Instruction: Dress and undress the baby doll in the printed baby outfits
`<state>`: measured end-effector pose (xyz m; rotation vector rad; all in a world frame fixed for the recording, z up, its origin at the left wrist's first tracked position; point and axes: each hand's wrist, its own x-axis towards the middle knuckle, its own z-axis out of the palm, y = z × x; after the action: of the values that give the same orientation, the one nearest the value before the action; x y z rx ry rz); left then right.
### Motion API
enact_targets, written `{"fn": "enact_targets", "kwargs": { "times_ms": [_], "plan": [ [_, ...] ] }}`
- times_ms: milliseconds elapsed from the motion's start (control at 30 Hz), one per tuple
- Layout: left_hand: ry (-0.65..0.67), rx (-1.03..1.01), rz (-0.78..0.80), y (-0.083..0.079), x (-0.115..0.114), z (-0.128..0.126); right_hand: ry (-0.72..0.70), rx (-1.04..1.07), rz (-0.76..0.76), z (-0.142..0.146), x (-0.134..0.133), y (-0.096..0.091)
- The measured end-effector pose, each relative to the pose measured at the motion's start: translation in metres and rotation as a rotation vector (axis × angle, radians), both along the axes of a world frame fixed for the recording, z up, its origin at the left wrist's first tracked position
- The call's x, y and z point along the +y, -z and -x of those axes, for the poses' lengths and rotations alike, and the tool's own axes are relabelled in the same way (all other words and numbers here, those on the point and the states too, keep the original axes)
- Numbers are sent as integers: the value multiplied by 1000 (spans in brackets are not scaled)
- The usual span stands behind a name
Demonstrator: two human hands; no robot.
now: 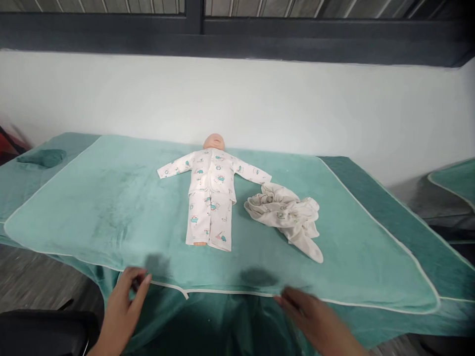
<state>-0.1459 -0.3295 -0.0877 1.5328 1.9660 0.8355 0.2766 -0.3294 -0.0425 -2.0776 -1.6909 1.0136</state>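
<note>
A baby doll (214, 142) lies on its back on a green bed cover (129, 207), dressed in a white printed long-sleeved top (212, 173) and matching trousers (210, 217). The doll's sleeves are spread out to both sides. Beside it, on the right, is a crumpled heap of whitish cloth (285, 212). My left hand (126, 301) is over the cover's front edge, fingers loosely curled and thumb apart, holding nothing visible. Over the same edge further right, my right hand (311, 316) is slightly blurred, its fingers loosely bent and seemingly empty. Both hands are apart from the doll.
A small dark green cloth bundle (42, 157) lies at the bed's far left. Behind the bed stands a white wall (237, 99) beneath a dark window frame (237, 39). A black chair (48, 331) is at the lower left. Another green-covered surface (458, 180) shows at right.
</note>
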Motion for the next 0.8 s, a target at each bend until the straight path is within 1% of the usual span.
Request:
{"fn": "enact_targets", "kwargs": {
  "times_ms": [33, 67, 100, 133, 200, 233, 267, 300, 333, 367, 400, 433, 500, 567, 600, 700, 800],
  "plan": [
    [43, -3, -108, -15, 28, -19, -105, 30, -74, 11, 27, -8],
    [76, -15, -226, -30, 59, -38, -156, 59, -168, 25, 57, -18],
    [90, -39, -338, -43, 93, -56, -162, 73, -281, 40, 90, -28],
    [117, -78, -416, -54, 129, -73, -143, 74, -421, 56, 123, -39],
    [170, -167, -524, -73, 206, -103, -101, 19, -659, 86, 193, -57],
    [204, -189, -556, -79, 244, -116, -79, -13, -745, 99, 227, -63],
    [242, -183, -588, -83, 280, -128, -50, -34, -795, 109, 260, -67],
    [275, -170, -612, -85, 314, -138, -22, -35, -800, 116, 291, -67],
    [302, -148, -627, -83, 343, -147, 8, -36, -765, 121, 319, -65],
    [324, -125, -622, -79, 367, -154, 33, -29, -696, 122, 343, -60],
    [335, -98, -602, -73, 386, -160, 40, -21, -640, 122, 363, -54],
    [339, -72, -575, -65, 399, -165, 36, -11, -590, 119, 379, -47],
    [338, -33, -523, -49, 411, -170, -1, 22, -520, 114, 397, -35],
    [349, -6, -504, -38, 412, -172, -15, 41, -477, 111, 402, -28],
    [358, 8, -499, -35, 410, -172, -7, 36, -467, 111, 402, -27],
    [390, 55, -479, -37, 406, -172, 48, 6, -486, 113, 400, -28],
    [409, 103, -467, -42, 406, -173, 78, 77, -491, 114, 400, -28]
  ]
}}
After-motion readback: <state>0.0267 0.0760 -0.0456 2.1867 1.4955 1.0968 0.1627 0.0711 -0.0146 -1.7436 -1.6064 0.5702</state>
